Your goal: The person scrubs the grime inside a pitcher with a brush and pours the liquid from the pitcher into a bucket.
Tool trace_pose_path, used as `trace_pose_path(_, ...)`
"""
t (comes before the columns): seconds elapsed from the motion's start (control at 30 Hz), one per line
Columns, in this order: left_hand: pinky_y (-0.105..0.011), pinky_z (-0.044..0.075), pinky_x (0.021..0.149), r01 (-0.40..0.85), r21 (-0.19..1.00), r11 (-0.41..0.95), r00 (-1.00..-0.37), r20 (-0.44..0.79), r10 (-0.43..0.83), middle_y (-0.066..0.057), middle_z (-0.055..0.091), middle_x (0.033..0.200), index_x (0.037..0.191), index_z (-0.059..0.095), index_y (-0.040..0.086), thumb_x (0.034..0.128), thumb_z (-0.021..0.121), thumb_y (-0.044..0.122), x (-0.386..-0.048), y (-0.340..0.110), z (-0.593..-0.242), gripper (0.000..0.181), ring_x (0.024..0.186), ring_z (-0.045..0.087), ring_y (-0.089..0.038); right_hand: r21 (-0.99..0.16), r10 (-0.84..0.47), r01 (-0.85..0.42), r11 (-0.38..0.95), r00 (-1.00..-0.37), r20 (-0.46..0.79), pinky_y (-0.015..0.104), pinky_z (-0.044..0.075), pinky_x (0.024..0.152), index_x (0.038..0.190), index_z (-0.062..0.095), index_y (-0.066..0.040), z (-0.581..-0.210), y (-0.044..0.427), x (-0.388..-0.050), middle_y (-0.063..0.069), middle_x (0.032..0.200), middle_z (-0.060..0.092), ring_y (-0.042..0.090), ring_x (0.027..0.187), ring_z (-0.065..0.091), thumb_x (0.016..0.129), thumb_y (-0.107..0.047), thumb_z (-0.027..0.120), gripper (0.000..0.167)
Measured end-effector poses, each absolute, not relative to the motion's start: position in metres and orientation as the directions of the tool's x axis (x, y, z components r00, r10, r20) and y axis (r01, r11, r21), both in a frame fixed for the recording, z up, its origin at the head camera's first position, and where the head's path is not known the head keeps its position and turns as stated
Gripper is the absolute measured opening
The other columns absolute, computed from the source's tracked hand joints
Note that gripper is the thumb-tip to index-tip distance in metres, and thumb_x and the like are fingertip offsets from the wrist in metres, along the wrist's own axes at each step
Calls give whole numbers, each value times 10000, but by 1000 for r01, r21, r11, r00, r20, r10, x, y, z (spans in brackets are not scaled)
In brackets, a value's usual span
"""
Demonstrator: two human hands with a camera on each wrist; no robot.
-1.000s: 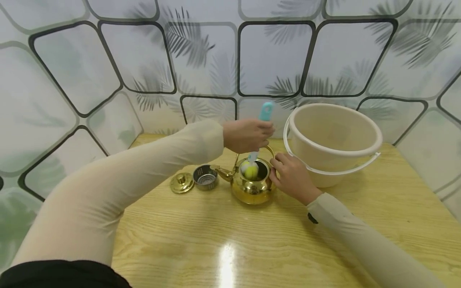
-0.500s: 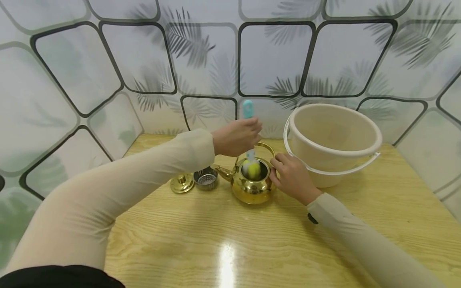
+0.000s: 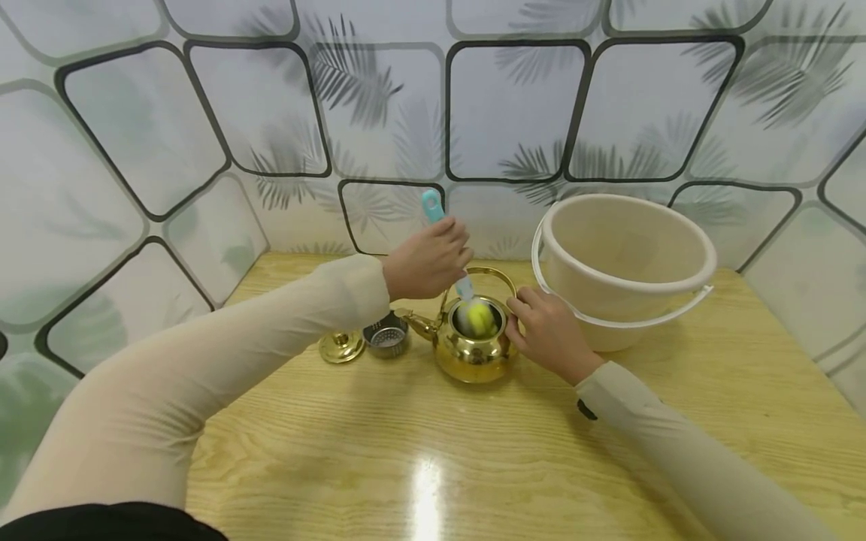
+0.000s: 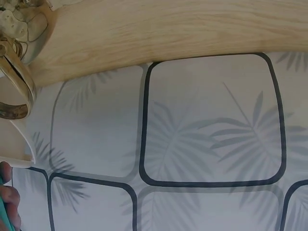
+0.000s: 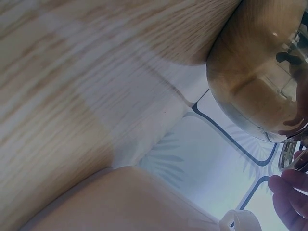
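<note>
A shiny gold teapot (image 3: 473,362) stands uncovered on the table, its spout to the left. My left hand (image 3: 426,259) grips the light-blue handle of a sponge brush (image 3: 431,205), tilted with its top to the left. Inside the teapot's opening sits the brush's yellow-and-white sponge head (image 3: 480,320), blurred. With fingers and thumb, my right hand (image 3: 551,330) holds the right base of the teapot's handle (image 3: 497,276). The right wrist view shows the teapot's side (image 5: 250,72) close up, and fingertips (image 5: 288,192) by the handle joint. Only a few left fingers (image 4: 9,199) show in the left wrist view.
Left of the teapot lie its gold lid (image 3: 341,346) and a perforated metal strainer (image 3: 388,340). A large cream bucket (image 3: 629,297) with a white handle stands at right, just behind my right hand. A patterned wall (image 3: 517,113) rises behind the wooden table (image 3: 352,458).
My left hand has moved left and the brush handle's top has swung left, tilting the other way. The sponge head stays in the teapot, slightly further right. My right hand holds still.
</note>
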State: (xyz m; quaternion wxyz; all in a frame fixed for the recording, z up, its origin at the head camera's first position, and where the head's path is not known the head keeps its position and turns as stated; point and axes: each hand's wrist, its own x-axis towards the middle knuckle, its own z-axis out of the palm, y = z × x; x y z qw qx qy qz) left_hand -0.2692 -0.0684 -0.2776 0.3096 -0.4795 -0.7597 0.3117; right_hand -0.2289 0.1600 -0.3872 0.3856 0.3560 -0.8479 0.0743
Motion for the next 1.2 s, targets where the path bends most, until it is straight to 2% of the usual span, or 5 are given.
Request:
trace_pose_path(0.1,-364,305,882,547,-746,380,-374,189,908,-41,567,822,810,543,107,966,434,393,-269,-69,-280,344,867,468,-226,147,-546,-661,736,-451,706,319,433,526,807,615,-17,-387,160,-229,86,753,529,230,633,520,749,-58,568,85)
trace_pose_path(0.33,-373,350,904,580,-636,510,-491,227,841,-69,605,860,822,561,100,962,455,390,-265,-70,-284,339,907,494,-255,146,-547,-664,734,-450,705,313,430,529,803,616,-21,-388,160,-229,87,750,526,225,631,510,751,-64,561,87)
trace_pose_path(0.6,-378,359,908,585,-521,622,-564,290,773,-85,620,833,770,568,94,942,491,359,-260,-70,-291,325,931,525,-264,139,-541,-664,735,-450,710,306,410,520,793,610,-30,-388,160,-229,80,736,512,216,623,490,749,-53,547,81)
trace_pose_path(0.9,-371,361,913,634,-479,607,-565,249,787,-46,592,800,788,587,101,933,509,365,-258,-65,-286,310,844,496,-233,139,-538,-663,736,-447,715,305,410,512,797,612,-25,-387,160,-229,81,744,518,218,624,496,756,-51,529,97)
trace_pose_path(1.2,-375,350,909,687,-466,558,-540,187,821,-42,626,846,836,614,106,941,499,377,-261,-67,-283,313,891,520,-241,143,-538,-654,743,-456,709,310,424,519,805,620,-25,-387,160,-228,80,755,528,216,625,504,746,-63,558,94)
